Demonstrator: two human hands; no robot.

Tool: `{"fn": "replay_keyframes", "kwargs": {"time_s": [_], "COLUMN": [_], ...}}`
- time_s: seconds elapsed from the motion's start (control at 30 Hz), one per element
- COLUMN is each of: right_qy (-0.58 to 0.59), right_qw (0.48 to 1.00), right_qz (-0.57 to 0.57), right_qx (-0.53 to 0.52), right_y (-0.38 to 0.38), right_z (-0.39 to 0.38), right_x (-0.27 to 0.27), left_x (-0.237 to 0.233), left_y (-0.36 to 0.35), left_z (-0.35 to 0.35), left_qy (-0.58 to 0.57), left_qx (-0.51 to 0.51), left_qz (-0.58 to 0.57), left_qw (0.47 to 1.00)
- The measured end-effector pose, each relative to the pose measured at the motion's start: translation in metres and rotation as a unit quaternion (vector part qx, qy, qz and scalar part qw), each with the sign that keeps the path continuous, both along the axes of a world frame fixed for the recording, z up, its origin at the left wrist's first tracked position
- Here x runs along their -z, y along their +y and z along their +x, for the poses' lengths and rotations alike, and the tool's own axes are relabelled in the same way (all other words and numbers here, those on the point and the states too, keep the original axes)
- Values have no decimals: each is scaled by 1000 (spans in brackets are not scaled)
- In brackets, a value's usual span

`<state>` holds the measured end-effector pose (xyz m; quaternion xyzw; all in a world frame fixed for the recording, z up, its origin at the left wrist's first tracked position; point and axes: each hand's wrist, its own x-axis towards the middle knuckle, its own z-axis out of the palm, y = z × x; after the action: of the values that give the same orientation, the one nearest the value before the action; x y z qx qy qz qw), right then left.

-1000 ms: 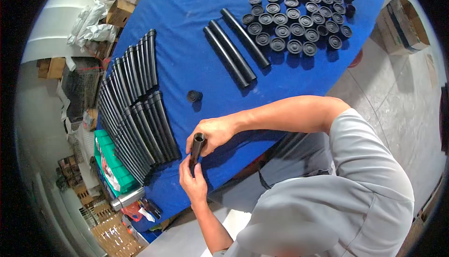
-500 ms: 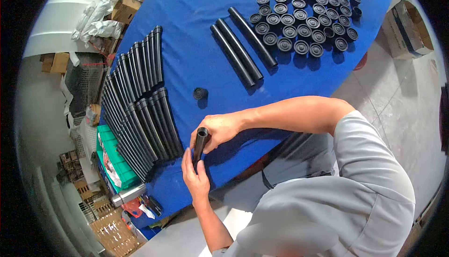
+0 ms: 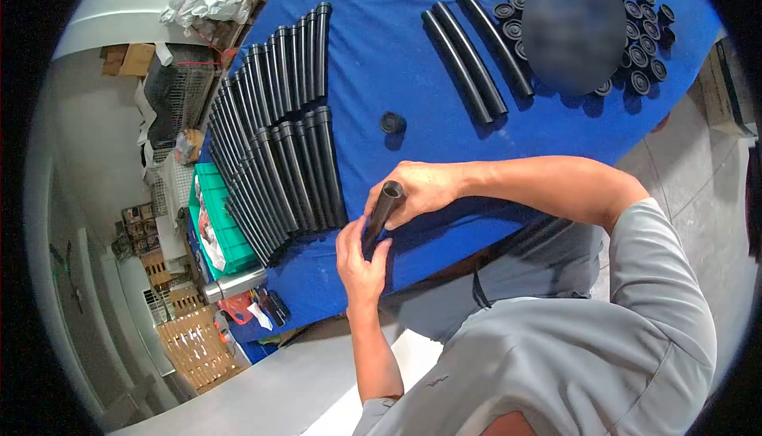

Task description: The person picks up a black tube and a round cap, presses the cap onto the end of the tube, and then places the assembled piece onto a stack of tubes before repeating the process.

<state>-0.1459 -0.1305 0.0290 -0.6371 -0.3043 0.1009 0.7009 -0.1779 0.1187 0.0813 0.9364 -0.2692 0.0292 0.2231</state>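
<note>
A black tube (image 3: 383, 218) is held nearly upright near the table's front edge, its open end facing up. My right hand (image 3: 422, 192) wraps round its upper part. Lower down, my left hand (image 3: 361, 268) holds it between fingers and thumb; the bottom end is hidden. Beyond my hands a single black cap (image 3: 392, 122) sits on the blue cloth (image 3: 365, 63). Three loose black tubes (image 3: 468, 67) lie farther back. To the left are two rows of capped black tubes (image 3: 290, 170).
Many round black caps (image 3: 640, 82) stand at the back right, partly covered by a blurred oval. A green bin (image 3: 224, 222), a metallic cylinder (image 3: 236, 285) and a red bag (image 3: 236, 307) are at the left edge. A cardboard box (image 3: 724, 91) stands beyond the right side.
The view has shifted, so the table and its items appear farther right and higher. Both hands remain on the tube, whose top leans slightly more to the right.
</note>
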Motion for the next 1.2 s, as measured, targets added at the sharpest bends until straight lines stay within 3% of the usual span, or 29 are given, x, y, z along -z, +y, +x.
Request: {"fn": "replay_keyframes", "kwargs": {"time_s": [0.13,0.2,0.27,0.37,0.47,0.57,0.67,0.7,0.8,0.87,0.93,1.0,1.07,1.13,1.2], "right_qy": [-23,-68,-78,-47,11,-8,-27,-28,-24,-10,-7,-8,62,90,94], "right_qw": [1000,997,996,998,998,999,999,999,999,1000,1000,999,992,990,989], "right_qz": [11,-15,-33,-35,-8,15,-13,-25,-41,-20,0,26,13,29,38], "right_qx": [-12,23,21,-27,-69,-43,-18,-9,8,-1,-10,-47,-110,-108,-110], "right_y": [6,4,9,12,10,12,11,10,6,6,5,8,5,3,-1], "right_z": [4,5,2,-3,-3,-3,-2,-2,0,-1,0,5,4,1,0], "right_x": [9,8,12,9,0,6,9,9,7,7,6,16,9,2,-5], "left_x": [-2,7,4,-14,4,20,20,14,15,4,1,14,21,9,1], "left_y": [-5,5,1,-9,-3,-5,7,1,6,-13,-19,-9,5,1,1], "left_z": [-1,-6,-14,-17,-22,-28,-30,-32,-29,-20,-7,0,2,-3,-4], "left_qy": [39,62,153,259,335,405,440,392,107,-58,-207,-150,-44,45,49], "left_qx": [-48,-95,-102,-98,-118,-238,-223,-241,-181,-110,-39,-66,-111,-137,-91], "left_qz": [-3,-90,-354,-559,-600,-549,-367,-323,-182,-86,3,26,-14,-76,-74], "left_qw": [998,989,917,782,717,692,789,827,961,988,978,986,993,987,992]}}
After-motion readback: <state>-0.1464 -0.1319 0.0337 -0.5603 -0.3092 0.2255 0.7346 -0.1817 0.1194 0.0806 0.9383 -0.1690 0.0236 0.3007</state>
